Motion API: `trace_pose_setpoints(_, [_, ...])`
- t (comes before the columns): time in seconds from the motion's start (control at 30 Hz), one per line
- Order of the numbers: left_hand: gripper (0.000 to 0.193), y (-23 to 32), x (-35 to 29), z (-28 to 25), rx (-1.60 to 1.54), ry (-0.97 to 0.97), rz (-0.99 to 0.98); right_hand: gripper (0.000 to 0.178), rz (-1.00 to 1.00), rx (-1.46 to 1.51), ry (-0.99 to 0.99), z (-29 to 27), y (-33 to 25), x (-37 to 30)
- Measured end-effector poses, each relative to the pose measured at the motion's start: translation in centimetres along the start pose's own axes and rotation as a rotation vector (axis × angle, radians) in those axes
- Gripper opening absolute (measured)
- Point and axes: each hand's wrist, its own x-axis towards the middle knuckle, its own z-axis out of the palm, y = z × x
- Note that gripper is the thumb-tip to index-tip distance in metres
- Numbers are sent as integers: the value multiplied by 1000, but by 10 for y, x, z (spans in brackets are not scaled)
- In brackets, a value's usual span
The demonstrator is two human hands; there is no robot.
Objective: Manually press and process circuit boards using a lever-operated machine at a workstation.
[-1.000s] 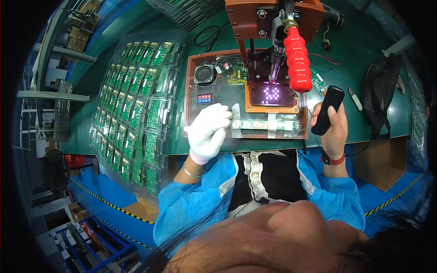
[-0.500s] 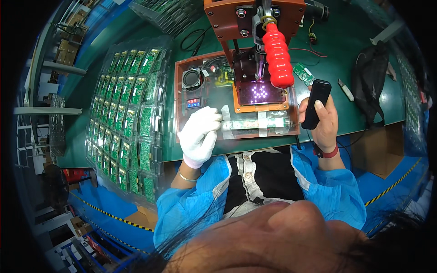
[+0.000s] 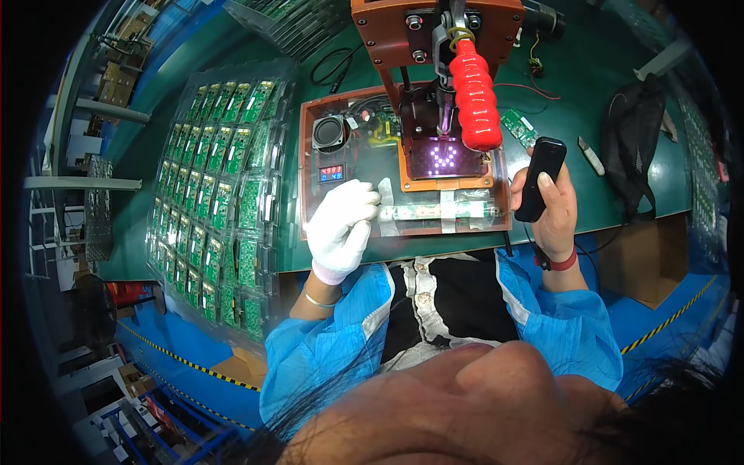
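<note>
Near the tabletop's (image 3: pixel 434 240) front edge, a black device (image 3: pixel 540 180) is gripped by the right hand (image 3: pixel 555 213), left hand (image 3: pixel 342 232) curled, closure unclear.

From here I make out a glossy, ribbed lever grip (image 3: pixel 474 97), a matt cloth glove (image 3: pixel 341 232), a smooth plastic handheld device (image 3: pixel 540 180) and a shiny clear-plastic blister tray (image 3: pixel 271 244).

- Showing a blue floor (image 3: pixel 182 337) crossed by yellow-and-black striped tape (image 3: pixel 209 374), left and right
- Displaying a brightly lit green worktop (image 3: pixel 128 225)
- Taking in grey metal rails (image 3: pixel 85 183) and cardboard cartons (image 3: pixel 116 85) at far left
- Including a cardboard box (image 3: pixel 647 260) below the worktop's right end
- Revealing a crowded, blue-framed rack (image 3: pixel 167 418) at lower left
</note>
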Motion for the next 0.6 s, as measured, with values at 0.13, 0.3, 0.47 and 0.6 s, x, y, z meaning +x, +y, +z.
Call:
trace_pose_setpoints(0.13, [17, 1, 0, -1, 13, -4, -3, 43, 0, 11, 13, 2, 0, 1])
trace_pose_setpoints(0.3, [17, -1, 0, 0, 19, -6, 11, 42, -13, 52, 34, 4, 3, 0])
trace_pose_setpoints(0.47, [19, -5, -2, 1, -8, 8, 37, 40, -37, 130, -61, -7, 8, -4])
trace_pose_setpoints(0.6, [19, -7, -3, 0, -29, 21, 30, 40, -52, 192, -176, -16, 10, -4])
